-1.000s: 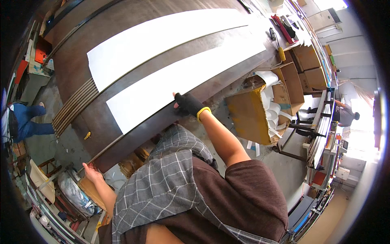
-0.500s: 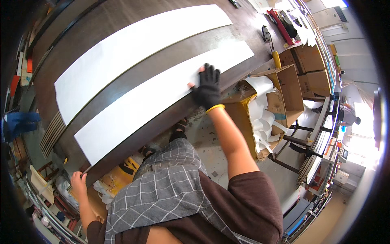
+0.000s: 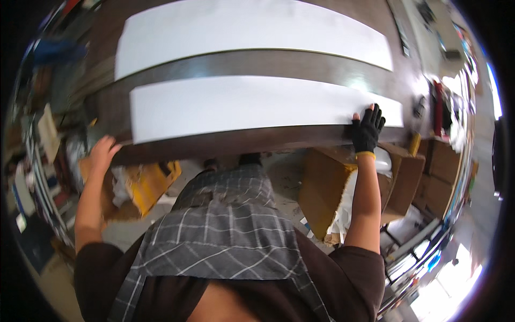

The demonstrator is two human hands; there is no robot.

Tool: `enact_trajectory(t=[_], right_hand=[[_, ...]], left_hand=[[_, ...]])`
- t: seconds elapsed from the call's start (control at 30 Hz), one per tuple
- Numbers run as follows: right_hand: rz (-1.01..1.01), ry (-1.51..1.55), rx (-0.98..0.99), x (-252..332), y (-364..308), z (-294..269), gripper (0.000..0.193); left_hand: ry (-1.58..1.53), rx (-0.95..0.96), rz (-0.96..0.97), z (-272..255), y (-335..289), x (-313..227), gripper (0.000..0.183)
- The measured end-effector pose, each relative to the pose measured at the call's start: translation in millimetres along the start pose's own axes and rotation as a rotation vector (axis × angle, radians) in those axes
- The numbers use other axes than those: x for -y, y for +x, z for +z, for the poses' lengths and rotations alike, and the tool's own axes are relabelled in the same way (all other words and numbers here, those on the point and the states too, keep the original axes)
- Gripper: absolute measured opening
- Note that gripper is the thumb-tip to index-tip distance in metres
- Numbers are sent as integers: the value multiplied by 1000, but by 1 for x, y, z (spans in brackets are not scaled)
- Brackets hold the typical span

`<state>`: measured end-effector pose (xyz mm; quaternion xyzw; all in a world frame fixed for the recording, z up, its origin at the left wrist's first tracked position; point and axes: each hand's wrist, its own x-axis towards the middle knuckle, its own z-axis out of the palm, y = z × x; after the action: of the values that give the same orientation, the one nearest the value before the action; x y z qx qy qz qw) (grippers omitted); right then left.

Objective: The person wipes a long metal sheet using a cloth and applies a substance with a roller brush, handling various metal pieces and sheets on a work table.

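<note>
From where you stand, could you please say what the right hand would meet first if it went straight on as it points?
Beyond the near white sheet below it, the right hand would probably cross brown tabletop and meet the far white sheet; depth is unclear.

No lettering, labels, numbers or signs legible on the two long, flat white strips [image 3: 241,104], the brown cardboard boxes [image 3: 324,185], or elsewhere.
</note>
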<state>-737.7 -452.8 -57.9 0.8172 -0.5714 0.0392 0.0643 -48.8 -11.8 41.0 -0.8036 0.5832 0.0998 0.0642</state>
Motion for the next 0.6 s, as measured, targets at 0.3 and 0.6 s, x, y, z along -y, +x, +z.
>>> enact_trajectory(t=[0.3, 0.6], right_hand=[[-528, 616, -127, 393, -99, -41, 108], [-610, 767, 82, 555, -130, -80, 50]], left_hand=[[-304, -498, -13, 62, 6, -17, 31], [-407, -652, 22, 78, 2, -9, 32]])
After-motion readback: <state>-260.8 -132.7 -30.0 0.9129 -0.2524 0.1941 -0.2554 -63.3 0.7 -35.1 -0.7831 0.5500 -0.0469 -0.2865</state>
